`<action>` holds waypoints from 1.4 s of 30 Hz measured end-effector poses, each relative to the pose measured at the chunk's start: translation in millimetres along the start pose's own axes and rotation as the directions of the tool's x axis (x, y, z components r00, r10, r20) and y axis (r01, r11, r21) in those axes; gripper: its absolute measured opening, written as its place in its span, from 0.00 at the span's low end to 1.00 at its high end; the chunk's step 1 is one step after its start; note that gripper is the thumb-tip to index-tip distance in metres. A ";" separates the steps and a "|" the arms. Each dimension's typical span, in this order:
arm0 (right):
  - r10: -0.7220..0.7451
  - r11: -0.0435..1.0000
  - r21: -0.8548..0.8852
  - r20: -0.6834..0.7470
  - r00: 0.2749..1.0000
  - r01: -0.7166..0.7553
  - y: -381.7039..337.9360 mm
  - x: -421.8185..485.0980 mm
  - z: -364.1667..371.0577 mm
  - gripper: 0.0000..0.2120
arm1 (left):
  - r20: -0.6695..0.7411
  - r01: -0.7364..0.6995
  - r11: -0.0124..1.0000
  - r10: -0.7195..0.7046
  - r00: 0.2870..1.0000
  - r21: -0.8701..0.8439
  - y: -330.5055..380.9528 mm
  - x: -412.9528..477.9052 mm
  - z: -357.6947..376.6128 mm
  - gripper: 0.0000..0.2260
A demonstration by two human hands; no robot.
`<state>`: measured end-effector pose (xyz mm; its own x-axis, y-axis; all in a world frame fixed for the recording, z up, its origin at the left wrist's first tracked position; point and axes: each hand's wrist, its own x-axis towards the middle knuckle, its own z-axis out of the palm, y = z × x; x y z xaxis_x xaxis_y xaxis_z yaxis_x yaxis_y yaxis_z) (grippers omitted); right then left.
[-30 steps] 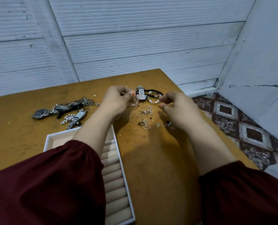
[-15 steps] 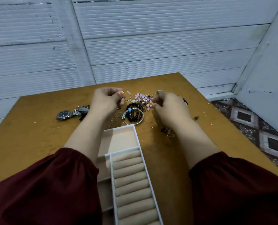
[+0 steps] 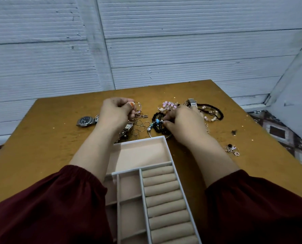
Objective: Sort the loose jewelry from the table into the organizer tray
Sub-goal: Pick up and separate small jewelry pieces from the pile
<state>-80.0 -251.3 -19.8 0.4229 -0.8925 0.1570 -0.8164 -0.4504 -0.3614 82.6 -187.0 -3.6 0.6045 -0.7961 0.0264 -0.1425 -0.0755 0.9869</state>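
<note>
Near the wrists, dark red sleeves (image 3: 49, 208) flank the organizer tray (image 3: 141, 154), which is white-rimmed and lined in beige plush. Its padded ring rolls (image 3: 162, 196) lie beside the right forearm. The hands are apart. The left hand (image 3: 116, 113), fingers curled, pinches a thin chain (image 3: 139, 110). The right hand (image 3: 183, 120) pinches a black bead bracelet (image 3: 158, 121) carrying a turquoise bead. Wire rings (image 3: 141, 126) lie between the hands on the scuffed ochre table (image 3: 41, 138). Left of the left hand sits a steel watch (image 3: 85, 120), its dial too small to read. Beyond the right hand lie pink beads (image 3: 169, 104), and behind them stands a ribbed white wall (image 3: 164, 50).
</note>
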 end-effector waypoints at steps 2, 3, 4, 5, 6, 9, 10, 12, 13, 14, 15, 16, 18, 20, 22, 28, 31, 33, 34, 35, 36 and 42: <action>-0.005 1.000 -0.009 0.000 1.000 0.005 -0.9 -0.6 -2.5 0.08 | 0.003 0.000 1.000 0.000 1.000 0.006 -1.0 0.5 0.8 0.06; -0.003 1.000 -0.009 -0.005 1.000 0.003 -1.7 0.2 -3.7 0.09 | 0.005 -0.002 1.000 0.002 1.000 0.001 -1.4 0.5 1.8 0.06; 0.001 1.000 -0.005 -0.020 1.000 -0.001 -2.3 2.5 -4.9 0.10 | 0.008 -0.003 1.000 0.003 1.000 -0.005 -1.2 0.1 2.4 0.06; 0.008 1.000 -0.004 -0.047 0.999 -0.008 -2.9 6.2 -5.9 0.10 | 0.010 -0.004 1.000 0.005 1.000 -0.009 -0.9 -0.4 2.9 0.06; 0.021 1.000 -0.004 -0.077 0.997 -0.022 -3.7 11.3 -6.3 0.11 | 0.012 -0.006 1.000 0.006 1.000 -0.011 -0.3 -1.0 3.0 0.06; 0.082 0.995 -0.040 -0.123 0.989 -0.087 -5.0 31.6 -6.0 0.11 | 0.017 -0.010 1.000 0.011 1.000 -0.022 0.6 -2.0 3.7 0.06; 0.094 0.992 -0.068 -0.115 0.989 -0.102 -5.0 38.8 -4.6 0.12 | 0.020 -0.012 1.000 0.012 1.000 -0.023 0.7 -2.3 3.9 0.06; 0.106 0.985 -0.128 -0.083 0.991 -0.117 -4.7 50.4 -1.4 0.14 | 0.025 -0.011 1.000 0.011 1.000 -0.025 0.3 -2.5 4.0 0.06; 0.109 0.981 -0.154 -0.072 0.991 -0.119 -3.9 54.1 -0.8 0.15 | 0.029 -0.009 1.000 0.010 1.000 -0.030 0.1 -2.8 4.5 0.06; 0.108 0.978 -0.172 -0.062 0.992 -0.117 -4.7 58.4 1.4 0.16 | 0.029 -0.008 0.999 0.009 1.000 -0.034 -0.8 -1.7 3.2 0.06; 0.108 0.976 -0.185 -0.055 0.993 -0.116 -5.8 62.0 3.5 0.18 | 0.029 -0.008 0.999 0.010 1.000 -0.039 -1.8 0.0 1.5 0.07; 0.110 0.973 -0.198 -0.054 0.993 -0.118 -5.8 63.1 3.5 0.19 | 0.029 -0.007 0.999 0.008 1.000 -0.043 -1.5 0.2 1.1 0.07; 0.112 0.969 -0.214 -0.063 0.992 -0.123 -6.5 65.0 4.1 0.20 | 0.021 -0.006 0.999 0.007 1.000 -0.041 -0.8 0.7 -0.6 0.07; 0.120 0.967 -0.220 -0.066 0.991 -0.132 -7.0 67.6 5.5 0.21 | 0.017 -0.011 0.999 0.012 1.000 -0.036 -0.6 1.0 -1.7 0.06; 0.128 0.967 -0.212 -0.064 0.990 -0.139 -7.8 69.2 7.5 0.21 | 0.017 -0.008 0.999 0.008 1.000 -0.031 -1.2 1.3 -2.4 0.06; 0.145 0.982 -0.102 -0.126 0.981 -0.158 -9.3 66.2 8.7 0.13 | 0.018 0.001 1.000 -0.001 1.000 -0.025 1.1 -1.1 -2.2 0.06; 0.168 0.986 0.014 -0.145 0.975 -0.167 -9.9 58.5 2.8 0.10 | 0.019 -0.003 1.000 0.004 1.000 -0.009 4.9 -4.5 -3.3 0.06; 0.182 0.981 0.098 -0.125 0.975 -0.170 -11.0 53.0 -1.4 0.09 | 0.018 -0.008 1.000 0.009 1.000 -0.010 8.3 -7.6 -4.1 0.06; 0.190 0.974 0.142 -0.112 0.975 -0.174 -11.2 50.1 -3.4 0.09 | 0.018 -0.011 1.000 0.012 1.000 -0.011 10.1 -9.8 -4.3 0.06; 0.204 0.965 0.187 -0.104 0.974 -0.182 -11.1 46.9 -5.5 0.08 | 0.017 -0.015 1.000 0.015 1.000 -0.013 12.1 -12.4 -4.6 0.06; 0.219 0.954 0.233 -0.103 0.970 -0.191 -10.5 43.5 -8.2 0.07 | 0.016 -0.018 1.000 0.018 1.000 -0.018 14.2 -15.3 -5.1 0.06; 0.233 0.847 0.514 -0.126 0.964 -0.137 -8.6 9.1 -20.9 0.08 | -0.001 -0.031 0.997 0.031 1.000 -0.066 22.3 -34.0 -12.0 0.06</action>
<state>-77.3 -256.0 4.0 0.1679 -0.9686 0.1835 -0.5475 -0.2464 -0.7997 68.2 -154.5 19.5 0.6010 -0.7972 0.0568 -0.1093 -0.0116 0.9939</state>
